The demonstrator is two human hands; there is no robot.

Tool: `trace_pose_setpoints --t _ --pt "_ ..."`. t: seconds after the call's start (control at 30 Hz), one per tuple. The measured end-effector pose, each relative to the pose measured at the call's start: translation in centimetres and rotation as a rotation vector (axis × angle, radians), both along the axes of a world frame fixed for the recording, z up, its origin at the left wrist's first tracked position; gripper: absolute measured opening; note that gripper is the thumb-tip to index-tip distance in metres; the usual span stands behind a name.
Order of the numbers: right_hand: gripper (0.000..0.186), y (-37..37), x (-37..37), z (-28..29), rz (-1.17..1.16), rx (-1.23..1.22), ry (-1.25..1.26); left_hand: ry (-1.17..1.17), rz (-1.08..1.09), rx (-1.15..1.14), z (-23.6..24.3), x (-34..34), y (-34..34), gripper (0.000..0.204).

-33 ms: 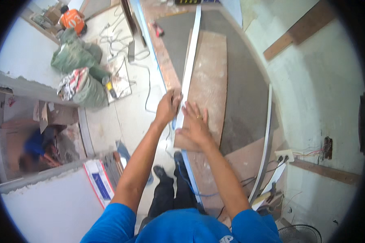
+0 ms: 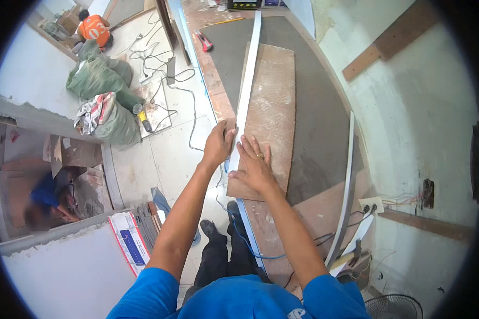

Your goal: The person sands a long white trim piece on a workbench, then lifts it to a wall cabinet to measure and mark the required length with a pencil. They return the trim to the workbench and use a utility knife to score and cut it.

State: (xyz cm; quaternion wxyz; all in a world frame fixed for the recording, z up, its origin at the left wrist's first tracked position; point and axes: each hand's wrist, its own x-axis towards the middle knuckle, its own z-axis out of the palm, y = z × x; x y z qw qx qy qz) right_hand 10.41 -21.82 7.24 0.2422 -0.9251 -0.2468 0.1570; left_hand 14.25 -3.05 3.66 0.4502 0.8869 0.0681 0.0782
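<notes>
A long white strip (image 2: 245,98) lies lengthwise on a narrow brown board (image 2: 274,101) with a curved right edge. My right hand (image 2: 256,166) is spread flat across the board and the near part of the strip, a ring on one finger. At the strip's left side, by the near end, my left hand (image 2: 217,146) is closed with its fingers curled in. What those fingers pinch, if anything, is hidden. Beneath the brown board is a wider grey-topped panel (image 2: 322,127) with a curved far edge.
A red utility knife (image 2: 204,41) and a pencil (image 2: 229,22) lie on the worktop. Another pale strip (image 2: 347,196) leans at right, near plugged-in cords (image 2: 368,208). Sacks (image 2: 114,119), a yellow power tool (image 2: 143,118) and loose cables cover the floor left. Two people work farther off.
</notes>
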Motion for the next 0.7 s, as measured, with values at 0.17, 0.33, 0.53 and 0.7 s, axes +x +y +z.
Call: trace_pose_setpoints --t 0.17,0.33,0.53,0.7 --pt "0.102 -0.7 0.0 0.4 0.084 -0.032 -0.049 0.061 0.0 -0.033 2.0 -0.2 0.0 0.054" --pt "0.092 -0.6 -1.3 -0.2 0.086 0.006 -0.132 0.03 -0.006 -0.02 1.4 -0.4 0.3 0.055" --pt "0.083 0.1 -3.9 0.3 0.013 -0.034 -0.085 0.02 -0.012 -0.026 1.3 -0.6 0.3 0.057" --pt "0.069 -0.2 -2.5 0.7 -0.034 0.002 -0.016 0.004 -0.02 -0.039 0.9 -0.1 0.6 0.057"
